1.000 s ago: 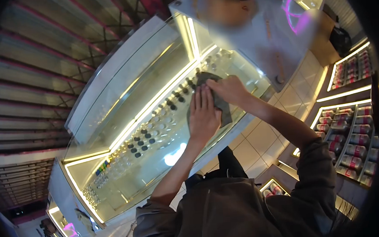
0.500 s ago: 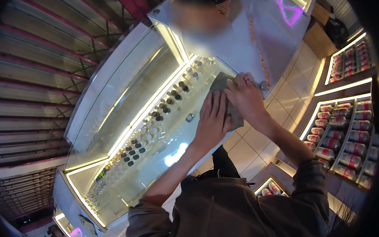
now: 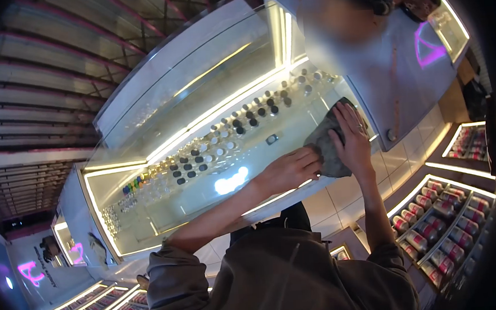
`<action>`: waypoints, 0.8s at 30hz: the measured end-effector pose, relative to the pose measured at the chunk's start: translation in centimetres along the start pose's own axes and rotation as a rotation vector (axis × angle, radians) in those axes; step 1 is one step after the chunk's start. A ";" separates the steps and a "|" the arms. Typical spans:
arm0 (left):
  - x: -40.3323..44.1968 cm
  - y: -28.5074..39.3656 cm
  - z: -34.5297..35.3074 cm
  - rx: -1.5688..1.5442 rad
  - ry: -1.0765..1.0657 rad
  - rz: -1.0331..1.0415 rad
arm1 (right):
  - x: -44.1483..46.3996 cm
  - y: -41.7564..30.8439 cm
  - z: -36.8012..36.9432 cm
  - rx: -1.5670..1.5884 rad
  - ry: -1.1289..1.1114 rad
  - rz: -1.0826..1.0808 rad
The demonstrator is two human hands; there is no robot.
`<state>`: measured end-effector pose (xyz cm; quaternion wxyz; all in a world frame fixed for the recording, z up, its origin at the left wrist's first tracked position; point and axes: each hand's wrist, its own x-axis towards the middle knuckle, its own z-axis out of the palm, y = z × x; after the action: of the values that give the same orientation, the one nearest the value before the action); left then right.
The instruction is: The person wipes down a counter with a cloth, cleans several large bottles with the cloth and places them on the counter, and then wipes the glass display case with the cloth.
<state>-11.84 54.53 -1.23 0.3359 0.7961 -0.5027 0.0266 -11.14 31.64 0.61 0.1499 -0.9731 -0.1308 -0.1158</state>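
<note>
A dark grey cloth [image 3: 332,160] lies bunched on the glass top at the right end of the display counter [image 3: 260,171]. My left hand [image 3: 295,168] is at the cloth's left edge, its fingers curled and closed on it. My right hand [image 3: 350,134], with a ring on one finger, rests on the cloth's right side, fingers stretched out and the thumb apart. Left of the cloth, a small dark rectangular object [image 3: 272,139] shows at the glass; whether on or beneath it, I cannot tell.
Rows of small bottles with dark and clear caps [image 3: 237,124] stand inside the lit case. A white counter [image 3: 392,98] adjoins at right, with a blurred person behind it. Shelves of pink-labelled bottles [image 3: 434,229] are at lower right. A slatted shutter [image 3: 34,94] is at left.
My view has swung, so the counter appears shifted. My left hand has gone from lying flat on the cloth to curled at its edge; my right hand's fingers have straightened over it.
</note>
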 end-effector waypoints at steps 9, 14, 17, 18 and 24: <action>-1.3 -3.1 -1.0 0.003 -0.020 0.181 | 0.7 -0.8 0.7 0.000 -0.024 -0.018; -1.0 -3.9 -1.1 -0.019 -0.060 0.259 | 0.5 -0.3 0.2 0.014 -0.054 0.011; -0.7 -4.3 -1.4 -0.046 -0.054 0.331 | 0.6 -0.4 0.1 0.023 -0.064 0.037; -0.4 -4.1 -1.2 0.022 -0.071 0.328 | 0.5 -0.4 0.0 0.016 -0.065 0.032; 1.1 -2.5 -0.9 0.206 -0.094 0.293 | 0.2 -0.3 0.0 -0.009 -0.054 0.014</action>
<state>-8.98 54.87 -1.41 0.2212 0.7449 -0.6231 0.0894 -10.99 31.94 0.72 0.1425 -0.9775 -0.1275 -0.0889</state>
